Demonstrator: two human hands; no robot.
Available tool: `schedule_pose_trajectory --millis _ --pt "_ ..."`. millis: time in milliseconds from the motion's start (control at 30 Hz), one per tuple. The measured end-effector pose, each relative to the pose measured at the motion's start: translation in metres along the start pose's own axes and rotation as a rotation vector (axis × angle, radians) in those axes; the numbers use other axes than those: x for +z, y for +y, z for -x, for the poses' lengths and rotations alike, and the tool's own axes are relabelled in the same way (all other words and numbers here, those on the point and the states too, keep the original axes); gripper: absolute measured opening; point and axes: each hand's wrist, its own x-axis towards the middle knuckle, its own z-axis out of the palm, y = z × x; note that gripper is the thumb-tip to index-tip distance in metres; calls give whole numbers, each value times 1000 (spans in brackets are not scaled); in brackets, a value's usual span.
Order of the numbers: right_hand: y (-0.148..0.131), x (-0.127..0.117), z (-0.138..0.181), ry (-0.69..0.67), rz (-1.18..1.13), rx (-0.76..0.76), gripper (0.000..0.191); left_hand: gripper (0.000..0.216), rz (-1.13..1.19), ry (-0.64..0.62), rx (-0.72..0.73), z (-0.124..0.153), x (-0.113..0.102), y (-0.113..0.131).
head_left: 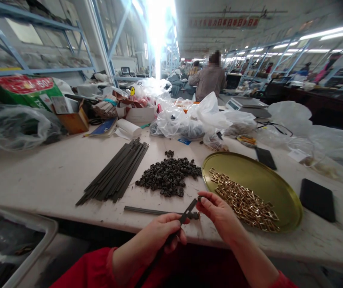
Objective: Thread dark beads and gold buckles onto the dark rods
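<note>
My left hand is closed around a dark belt strap. A long slot shows near the strap's tip, and its other end runs down toward my lap. At that tip my right hand pinches a small dark loop; whether the strap passes through it, I cannot tell. Just behind my hands, along the table's front edge, lies another strap with dark loops and a bit of gold metal at its right end. Beyond it sits a heap of dark loops. Gold buckles are spread on a round gold tray.
A bundle of dark straps lies left of the heap. Plastic bags, a carton and a scale line the back. A black phone and a dark flat case lie right. A person is farther away.
</note>
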Motion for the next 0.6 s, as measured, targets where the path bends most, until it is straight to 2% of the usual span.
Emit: schedule_pose_trajectory --millis 67,100,200,333,433,500,600 --pt "0 4 7 64 -491 220 32 38 -48 -20 15 -2 1 1" --pt "-1 7 10 85 -625 293 34 39 -74 -21 19 -4 1 1" --pt "-5 12 14 83 -794 408 33 37 -179 -4 25 -10 -1 0" --pt "-5 15 17 47 -777 433 28 29 -359 22 16 -15 -5 1" --pt "-2 16 17 52 -706 366 29 28 -462 -2 36 -19 -6 5" --pt "-2 16 19 35 -601 299 32 29 -509 -27 81 -22 -5 9" --pt "-5 16 24 -20 -324 180 34 28 -646 -16 198 -26 -2 18"
